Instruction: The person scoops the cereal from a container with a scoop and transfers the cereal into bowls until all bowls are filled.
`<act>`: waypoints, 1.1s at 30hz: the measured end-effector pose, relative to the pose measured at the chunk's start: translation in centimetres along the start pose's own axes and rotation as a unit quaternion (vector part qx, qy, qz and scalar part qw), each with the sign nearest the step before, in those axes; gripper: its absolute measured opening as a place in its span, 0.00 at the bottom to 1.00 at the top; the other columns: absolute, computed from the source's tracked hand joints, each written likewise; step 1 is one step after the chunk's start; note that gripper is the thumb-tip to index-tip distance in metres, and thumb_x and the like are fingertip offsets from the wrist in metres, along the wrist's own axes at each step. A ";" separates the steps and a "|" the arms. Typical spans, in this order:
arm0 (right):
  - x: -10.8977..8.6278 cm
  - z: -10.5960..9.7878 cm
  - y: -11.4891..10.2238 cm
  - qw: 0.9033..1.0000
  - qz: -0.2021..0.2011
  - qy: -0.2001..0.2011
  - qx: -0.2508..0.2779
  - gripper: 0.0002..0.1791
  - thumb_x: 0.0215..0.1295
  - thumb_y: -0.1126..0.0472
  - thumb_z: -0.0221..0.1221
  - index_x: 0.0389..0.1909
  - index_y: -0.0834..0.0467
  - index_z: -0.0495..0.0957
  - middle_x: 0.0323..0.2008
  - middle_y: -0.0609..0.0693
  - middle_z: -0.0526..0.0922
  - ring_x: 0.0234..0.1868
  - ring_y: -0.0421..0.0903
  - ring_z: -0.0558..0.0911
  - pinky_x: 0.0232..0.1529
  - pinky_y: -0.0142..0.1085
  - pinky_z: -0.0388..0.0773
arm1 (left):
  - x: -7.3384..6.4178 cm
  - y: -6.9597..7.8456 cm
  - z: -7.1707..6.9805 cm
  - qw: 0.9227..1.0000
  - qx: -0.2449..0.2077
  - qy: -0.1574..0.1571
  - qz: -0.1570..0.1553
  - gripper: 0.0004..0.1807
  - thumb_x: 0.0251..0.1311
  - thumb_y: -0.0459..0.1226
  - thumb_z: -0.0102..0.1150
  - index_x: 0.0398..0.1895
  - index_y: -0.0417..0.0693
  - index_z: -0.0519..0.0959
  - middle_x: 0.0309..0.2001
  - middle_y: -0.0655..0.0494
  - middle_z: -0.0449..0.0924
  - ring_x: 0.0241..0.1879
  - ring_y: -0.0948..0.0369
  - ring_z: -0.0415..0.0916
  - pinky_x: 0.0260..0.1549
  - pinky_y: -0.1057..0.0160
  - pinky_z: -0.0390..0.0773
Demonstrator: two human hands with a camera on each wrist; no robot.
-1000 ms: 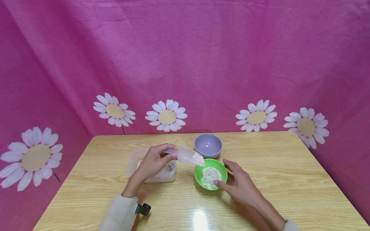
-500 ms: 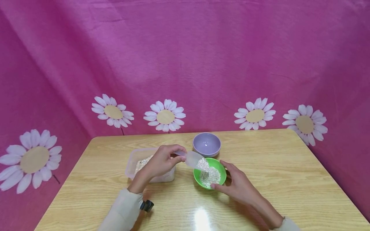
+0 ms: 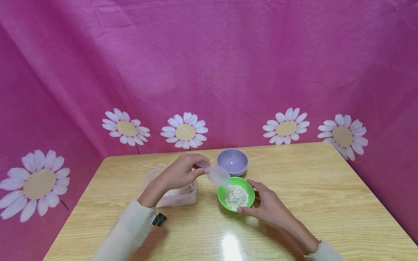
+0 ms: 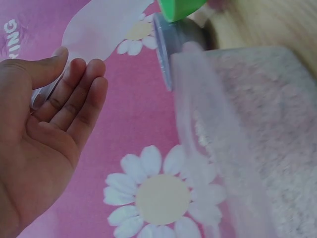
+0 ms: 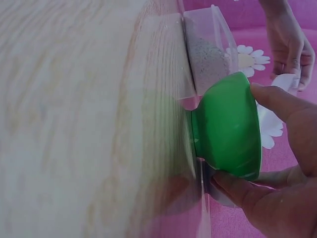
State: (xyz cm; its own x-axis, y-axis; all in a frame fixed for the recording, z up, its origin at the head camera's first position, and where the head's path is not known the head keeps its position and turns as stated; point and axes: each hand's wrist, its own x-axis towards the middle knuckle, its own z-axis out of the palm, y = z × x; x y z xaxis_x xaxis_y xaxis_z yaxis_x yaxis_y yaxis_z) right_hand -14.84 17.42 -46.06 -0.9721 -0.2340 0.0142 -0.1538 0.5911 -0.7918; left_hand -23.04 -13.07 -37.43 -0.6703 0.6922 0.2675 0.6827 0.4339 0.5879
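My left hand (image 3: 177, 172) grips the handle of a translucent plastic scoop (image 3: 218, 176), tilted with its mouth down at the upper left rim of a green bowl (image 3: 222, 199). Pale oat flakes (image 3: 236, 197) lie heaped inside that bowl. In the left wrist view the thumb and fingers hold the scoop (image 4: 101, 29) by its handle. My right hand (image 3: 274, 210) holds the green bowl from the right, thumb at the near side and fingers at the far side. From the right wrist, the bowl (image 5: 228, 126) stands on the table between thumb and fingers.
A translucent plastic container (image 3: 183, 200) of flakes stands on the left, partly hidden under my left forearm. Directly behind the green bowl is a purple bowl (image 3: 232, 161). A pink cloth with daisies (image 3: 209, 72) hangs behind the wooden table (image 3: 310, 188).
My left hand has brought the scoop to the green bowl and tipped it. Flakes that were visible in the scoop now lie in the bowl. The right hand keeps its hold.
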 end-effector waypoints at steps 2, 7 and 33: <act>0.0 0.0 0.0 1.000 0.001 -0.001 0.001 0.58 0.55 0.46 0.82 0.79 0.69 0.63 0.72 0.66 0.75 0.66 0.61 0.83 0.62 0.46 0.85 | 0.0 0.3 -0.4 1.000 -0.002 0.007 0.000 0.06 0.73 0.33 0.66 0.49 0.42 0.86 0.42 0.53 0.90 0.41 0.64 0.85 0.44 0.64 0.86; 0.1 0.0 0.0 1.000 0.001 -0.001 0.003 0.58 0.55 0.46 0.82 0.79 0.69 0.63 0.72 0.66 0.75 0.66 0.61 0.83 0.62 0.46 0.85 | 0.0 0.4 -0.7 1.000 -0.010 0.016 -0.004 0.07 0.71 0.32 0.67 0.49 0.42 0.87 0.43 0.52 0.90 0.41 0.63 0.85 0.44 0.64 0.86; 0.8 -0.4 -2.6 0.994 -0.076 0.073 -0.021 0.45 0.61 0.56 0.79 0.75 0.69 0.70 0.69 0.66 0.77 0.72 0.66 0.77 0.66 0.56 0.80 | -5.5 -2.0 -0.5 0.989 -0.030 0.122 -0.075 0.08 0.69 0.32 0.70 0.49 0.46 0.87 0.44 0.55 0.90 0.42 0.65 0.85 0.44 0.62 0.87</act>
State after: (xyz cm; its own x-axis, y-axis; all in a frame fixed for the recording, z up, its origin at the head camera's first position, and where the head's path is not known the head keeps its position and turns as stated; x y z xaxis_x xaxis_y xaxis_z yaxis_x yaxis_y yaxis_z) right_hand -15.30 16.04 -43.77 -0.9520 -0.2105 0.2223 -0.3050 0.5893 -0.7481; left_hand -20.89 -18.04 -39.73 -0.8185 0.4596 0.3448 0.5558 0.4812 0.6779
